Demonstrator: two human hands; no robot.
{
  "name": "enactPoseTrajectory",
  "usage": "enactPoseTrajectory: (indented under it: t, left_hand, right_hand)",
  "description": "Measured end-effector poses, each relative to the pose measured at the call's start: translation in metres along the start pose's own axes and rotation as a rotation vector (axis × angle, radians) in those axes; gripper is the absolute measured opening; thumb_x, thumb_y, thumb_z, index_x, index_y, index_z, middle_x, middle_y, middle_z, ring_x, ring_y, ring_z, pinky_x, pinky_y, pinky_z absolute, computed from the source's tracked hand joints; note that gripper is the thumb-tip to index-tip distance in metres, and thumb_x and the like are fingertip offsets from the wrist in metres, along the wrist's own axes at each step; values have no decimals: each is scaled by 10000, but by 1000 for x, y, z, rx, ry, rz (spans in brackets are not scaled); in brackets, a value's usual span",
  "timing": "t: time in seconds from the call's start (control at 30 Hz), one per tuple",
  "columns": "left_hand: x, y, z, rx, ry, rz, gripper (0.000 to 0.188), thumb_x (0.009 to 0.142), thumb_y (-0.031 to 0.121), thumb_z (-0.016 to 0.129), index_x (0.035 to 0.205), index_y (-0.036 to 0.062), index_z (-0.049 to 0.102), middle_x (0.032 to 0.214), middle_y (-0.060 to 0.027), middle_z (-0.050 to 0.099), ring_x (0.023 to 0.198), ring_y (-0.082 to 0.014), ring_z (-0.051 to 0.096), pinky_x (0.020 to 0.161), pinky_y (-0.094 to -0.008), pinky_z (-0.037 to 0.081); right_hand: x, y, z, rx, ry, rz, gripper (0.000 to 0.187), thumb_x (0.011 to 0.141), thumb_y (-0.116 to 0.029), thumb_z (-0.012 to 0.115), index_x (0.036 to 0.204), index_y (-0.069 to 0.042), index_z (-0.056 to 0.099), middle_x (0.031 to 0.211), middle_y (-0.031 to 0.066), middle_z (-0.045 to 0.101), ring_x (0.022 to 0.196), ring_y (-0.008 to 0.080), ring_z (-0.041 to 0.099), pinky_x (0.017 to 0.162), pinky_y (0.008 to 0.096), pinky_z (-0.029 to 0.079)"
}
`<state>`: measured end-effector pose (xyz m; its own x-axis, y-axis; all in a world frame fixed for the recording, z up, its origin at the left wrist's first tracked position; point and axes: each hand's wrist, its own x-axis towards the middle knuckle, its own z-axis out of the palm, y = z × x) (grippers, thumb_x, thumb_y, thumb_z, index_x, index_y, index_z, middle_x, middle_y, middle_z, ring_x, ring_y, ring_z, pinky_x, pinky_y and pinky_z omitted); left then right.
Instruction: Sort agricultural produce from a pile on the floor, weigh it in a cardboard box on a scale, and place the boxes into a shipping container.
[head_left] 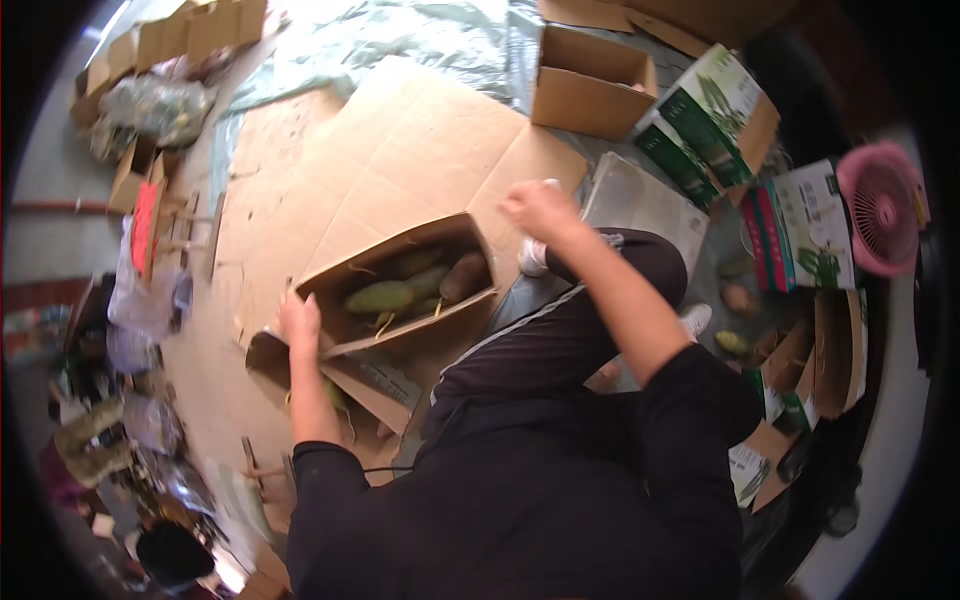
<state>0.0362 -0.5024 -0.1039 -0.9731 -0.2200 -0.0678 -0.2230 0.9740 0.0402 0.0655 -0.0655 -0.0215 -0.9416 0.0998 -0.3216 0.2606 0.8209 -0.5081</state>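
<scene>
A cardboard box [410,335] stands open in front of me. Inside lie several large, elongated fruits that look like mangoes, among them a green fruit [380,297] and a reddish-brown one [463,278]. Yellowish strips or stems show beside them. My left hand [299,318] grips the box's left end, fingers over its rim. Beyond the box's right end, my right hand [538,210] is raised with its fingers curled closed. A small white spot shows at its far side; whether the hand holds it, I cannot tell.
Under the box spreads a flattened cardboard sheet [420,140]. A second open box [270,360] sits nearer me on the left. An open carton [595,85], green-white cartons [705,115] and a pink fan [880,210] stand to the right. Loose fruit [732,343] lies beside my leg.
</scene>
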Motion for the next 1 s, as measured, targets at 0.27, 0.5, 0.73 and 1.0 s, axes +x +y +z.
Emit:
enactPoseTrajectory:
  t: [0.27,0.5,0.73,1.0]
  left_hand:
    - [-103,103,-25,-269,-99,839,527,704,305,725,1143,79,541,1083,-119,579,1030,-293,532,871,-402,426]
    - [-85,6,-2,143,-423,612,256,737,96,577,965,169,670,898,-80,626,891,-286,610,743,-400,498]
    - [-34,5,-22,246,-398,827,186,734,105,552,848,164,687,818,-85,648,827,-276,629,716,-388,498]
    - [34,-3,-37,398,-281,792,187,799,133,482,809,141,668,883,-76,648,869,-277,611,784,-369,473]
  right_hand:
    - [-102,104,-127,585,425,116,180,872,-193,580,906,-32,653,718,5,595,615,65,515,558,205,405]
    - [-214,256,-145,546,549,450,170,887,-208,575,932,-54,629,722,-4,585,615,44,501,515,180,357]
    - [-299,350,-93,399,336,681,125,862,-161,565,900,-49,602,719,10,568,563,72,507,464,212,389]
    - [-348,348,-82,320,353,893,139,846,-213,561,918,-103,604,724,6,591,499,86,513,413,225,351]
